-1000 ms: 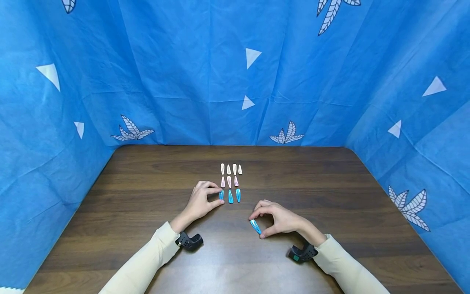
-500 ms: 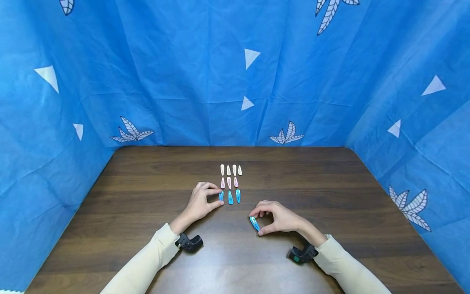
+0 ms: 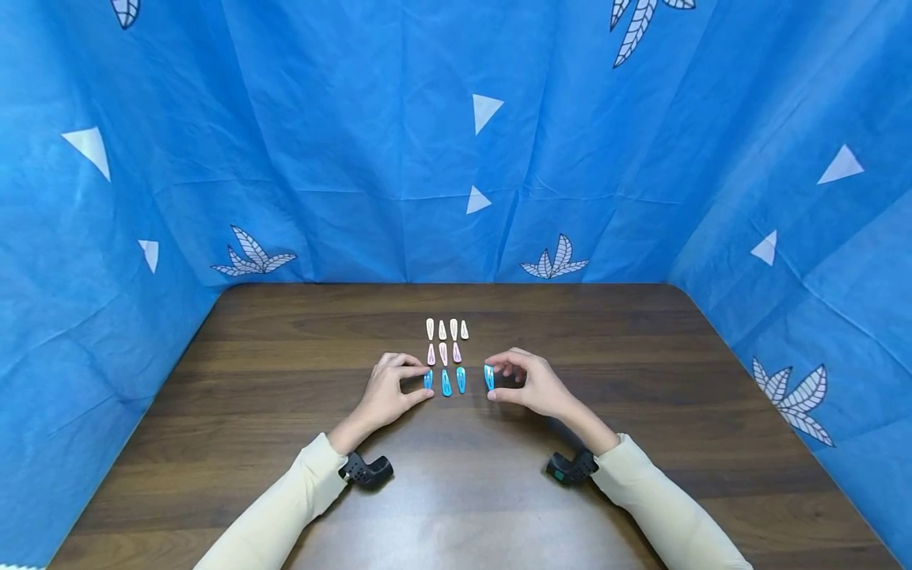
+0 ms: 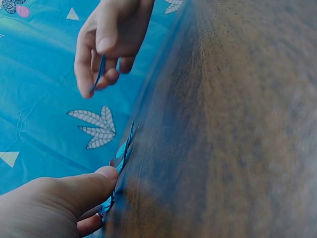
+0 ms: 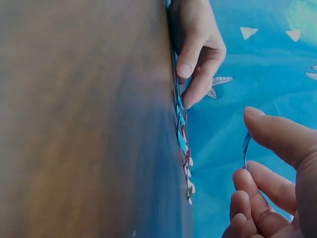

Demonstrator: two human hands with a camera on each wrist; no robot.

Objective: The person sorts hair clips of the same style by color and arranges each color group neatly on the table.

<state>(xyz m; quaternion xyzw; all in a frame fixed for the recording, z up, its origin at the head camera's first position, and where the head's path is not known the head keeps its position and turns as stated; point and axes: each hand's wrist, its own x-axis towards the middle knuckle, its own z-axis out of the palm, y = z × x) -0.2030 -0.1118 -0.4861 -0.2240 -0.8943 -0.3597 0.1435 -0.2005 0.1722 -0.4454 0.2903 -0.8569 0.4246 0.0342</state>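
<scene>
My left hand [image 3: 386, 393] pinches the leftmost blue hair clip [image 3: 428, 380] lengthwise between thumb and forefinger, down at the table. Beside it lie two more blue hair clips, a middle one [image 3: 446, 383] and a right one [image 3: 461, 380]. To the right of that row, my right hand [image 3: 530, 385] holds another blue hair clip [image 5: 245, 146] end to end between thumb and forefinger. In the right wrist view this clip hangs above the tabletop, apart from the others. Behind the blue row come pink hair clips [image 3: 443, 354], then a row of cream hair clips [image 3: 453, 329].
The brown wooden table [image 3: 285, 332] spreads out around the rows of clips. A blue patterned cloth [image 3: 356, 142] stands along its back and both sides. Each wrist carries a black camera mount [image 3: 366, 470].
My right hand has moved away from me, up level with the blue row, and the clip in it has turned from slanted to nearly straight. My left hand stays in place.
</scene>
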